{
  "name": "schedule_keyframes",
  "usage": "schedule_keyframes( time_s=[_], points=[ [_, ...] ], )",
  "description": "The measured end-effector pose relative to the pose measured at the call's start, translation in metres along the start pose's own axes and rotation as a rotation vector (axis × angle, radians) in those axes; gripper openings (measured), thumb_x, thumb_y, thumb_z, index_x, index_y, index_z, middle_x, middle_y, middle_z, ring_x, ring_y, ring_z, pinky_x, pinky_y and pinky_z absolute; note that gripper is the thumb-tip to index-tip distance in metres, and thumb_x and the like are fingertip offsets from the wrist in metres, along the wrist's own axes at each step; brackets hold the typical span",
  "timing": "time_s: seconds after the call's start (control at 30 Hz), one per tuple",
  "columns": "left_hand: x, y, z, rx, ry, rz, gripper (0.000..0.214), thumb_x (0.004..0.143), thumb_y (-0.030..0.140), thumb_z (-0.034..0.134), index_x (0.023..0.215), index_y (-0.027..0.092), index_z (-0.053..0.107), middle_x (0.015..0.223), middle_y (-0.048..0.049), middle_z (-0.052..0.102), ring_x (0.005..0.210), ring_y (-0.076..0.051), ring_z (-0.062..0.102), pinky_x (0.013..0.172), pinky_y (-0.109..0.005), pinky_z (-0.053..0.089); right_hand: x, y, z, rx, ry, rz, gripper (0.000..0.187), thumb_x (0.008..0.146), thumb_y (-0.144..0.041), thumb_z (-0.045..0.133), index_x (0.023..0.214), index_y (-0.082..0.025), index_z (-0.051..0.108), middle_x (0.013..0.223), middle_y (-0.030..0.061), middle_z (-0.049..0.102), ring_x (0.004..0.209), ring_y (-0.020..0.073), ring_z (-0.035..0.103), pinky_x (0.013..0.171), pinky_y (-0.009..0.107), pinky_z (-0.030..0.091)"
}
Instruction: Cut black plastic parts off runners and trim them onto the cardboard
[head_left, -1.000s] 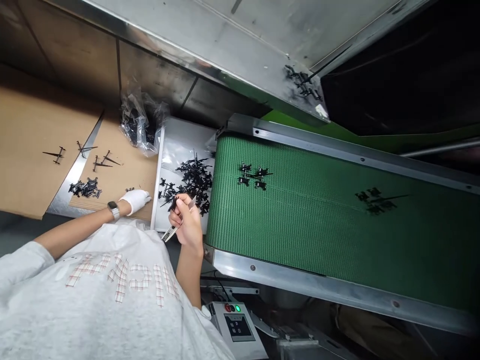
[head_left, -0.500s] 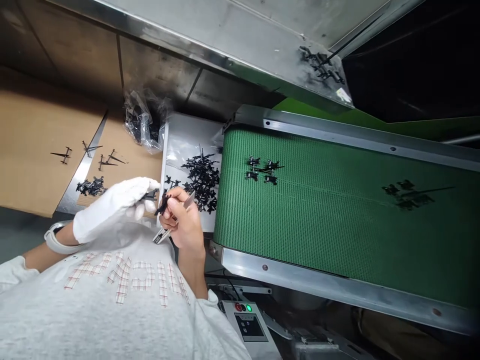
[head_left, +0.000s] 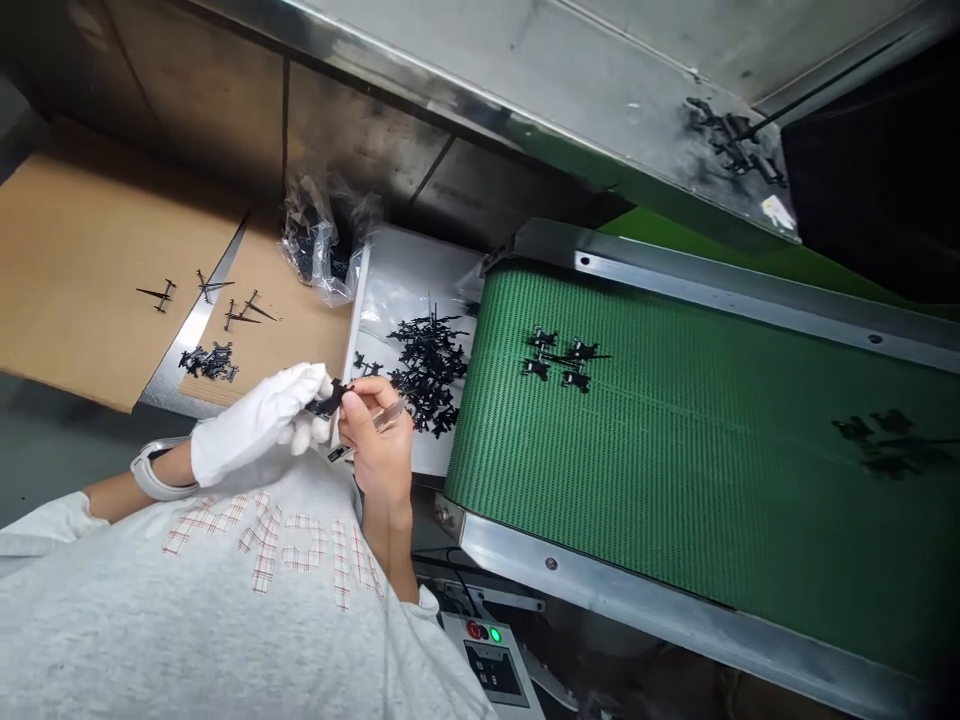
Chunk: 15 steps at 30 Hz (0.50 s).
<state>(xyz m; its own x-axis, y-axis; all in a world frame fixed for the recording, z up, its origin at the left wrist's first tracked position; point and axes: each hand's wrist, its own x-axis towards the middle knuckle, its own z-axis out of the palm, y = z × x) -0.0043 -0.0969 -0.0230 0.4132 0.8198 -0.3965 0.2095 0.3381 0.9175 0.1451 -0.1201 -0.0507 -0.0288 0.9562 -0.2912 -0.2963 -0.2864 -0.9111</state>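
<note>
My left hand, in a white glove, is closed around a small black plastic part, partly hidden by the fingers. Bare and close beside it, my right hand pinches at the same black piece with thumb and forefinger. A utility knife also lies across the right hand's grip, its blade pointing up and right, its handle end showing below the fingers. Just beyond both hands, a pile of black plastic parts lies on a white tray.
A green conveyor belt at right carries clusters of black parts. Cardboard at left holds several thin black pieces and a small heap. A clear plastic bag stands behind. A control box is below the belt.
My right hand has brought its black piece up against my left hand's fingers, so the two hands now meet at it. The whole view has shifted, moving the surroundings rightward.
</note>
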Motion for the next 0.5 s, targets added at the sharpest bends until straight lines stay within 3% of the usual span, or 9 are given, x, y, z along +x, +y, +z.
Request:
schedule_keyframes(
  time_s=[0.13, 0.27, 0.37, 0.5],
  points=[
    [0.000, -0.019, -0.002, -0.221, 0.035, -0.168, 0.062, 0.092, 0.080, 0.034, 0.093, 0.021, 0.053, 0.054, 0.0041, 0.054, 0.042, -0.009, 0.044, 0.045, -0.022, 0.031, 0.007, 0.010, 0.006, -0.192, -0.013, 0.001, 0.022, 0.081, -0.040, 0.075, 0.077, -0.022, 0.064, 0.066, -0.0054, 0.050, 0.061, 0.0101, 0.044, 0.057, 0.023, 0.037],
    [-0.011, -0.038, -0.015, -0.311, 0.030, -0.255, 0.069, 0.095, 0.078, 0.026, 0.112, 0.019, 0.059, 0.056, 0.0005, 0.061, 0.047, -0.011, 0.046, 0.052, -0.023, 0.038, 0.015, 0.022, 0.013, -0.156, -0.084, 0.080, 0.026, 0.080, -0.042, 0.075, 0.074, -0.022, 0.060, 0.063, -0.0073, 0.044, 0.056, 0.0087, 0.037, 0.053, 0.023, 0.033],
    [-0.020, -0.036, -0.025, -0.429, -0.025, -0.256, 0.066, 0.099, 0.071, 0.028, 0.125, 0.019, 0.058, 0.065, -0.0047, 0.069, 0.052, -0.013, 0.055, 0.062, -0.028, 0.048, 0.016, 0.027, 0.015, -0.083, -0.112, 0.141, 0.032, 0.081, -0.050, 0.073, 0.079, -0.023, 0.055, 0.061, -0.0091, 0.041, 0.049, 0.0065, 0.030, 0.047, 0.022, 0.026],
    [-0.021, -0.023, -0.030, -0.385, -0.025, -0.229, 0.054, 0.093, 0.064, 0.052, 0.119, 0.020, 0.066, 0.074, -0.0083, 0.073, 0.064, -0.021, 0.070, 0.063, -0.033, 0.052, 0.013, 0.021, 0.015, 0.003, -0.120, 0.181, 0.041, 0.077, -0.057, 0.075, 0.081, -0.025, 0.051, 0.060, -0.0108, 0.037, 0.045, 0.0045, 0.023, 0.042, 0.021, 0.020]
  ],
)
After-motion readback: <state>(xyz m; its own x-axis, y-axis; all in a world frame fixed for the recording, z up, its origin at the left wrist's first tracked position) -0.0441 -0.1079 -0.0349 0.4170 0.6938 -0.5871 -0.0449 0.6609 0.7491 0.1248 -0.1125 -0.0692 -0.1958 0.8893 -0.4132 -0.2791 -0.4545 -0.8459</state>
